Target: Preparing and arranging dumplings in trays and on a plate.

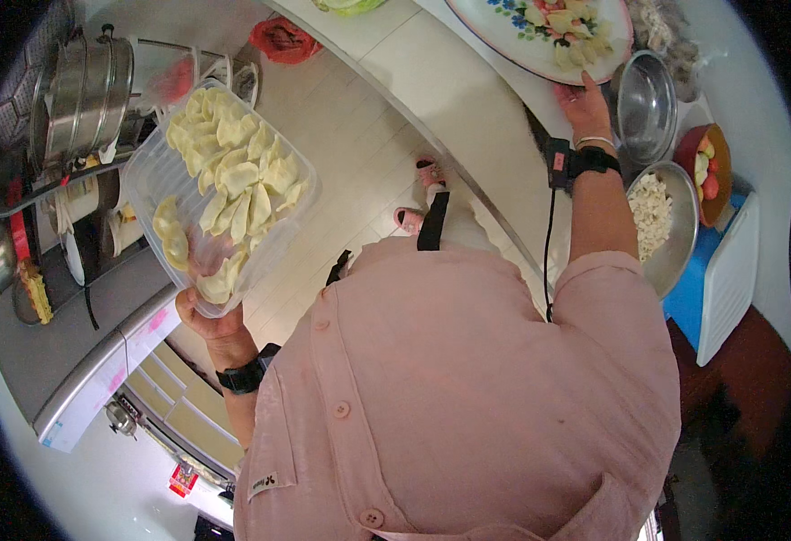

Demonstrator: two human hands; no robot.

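My left hand [213, 318] grips the near corner of a translucent plastic container [155, 159], holding it up off the counter on the left. Raw dumplings [233, 169] fill much of its ribbed floor in overlapping rows, with a few set apart near my hand. At the upper right, my right hand [584, 108] holds the rim of a white plate [486, 30] with a floral pattern and a coloured edge. The thumb lies over the rim, while the other fingers are partly hidden under it. Pale dumpling-like pieces [581, 54] rest on the plate.
To the right stand a clear bowl [647, 108], a metal bowl [686, 237] of white chopped pieces, and a brown bowl [720, 152] of fruit. A steamer pot [91, 101] sits on the left. A red plastic bag [284, 40] lies beyond, near a counter edge [422, 132].
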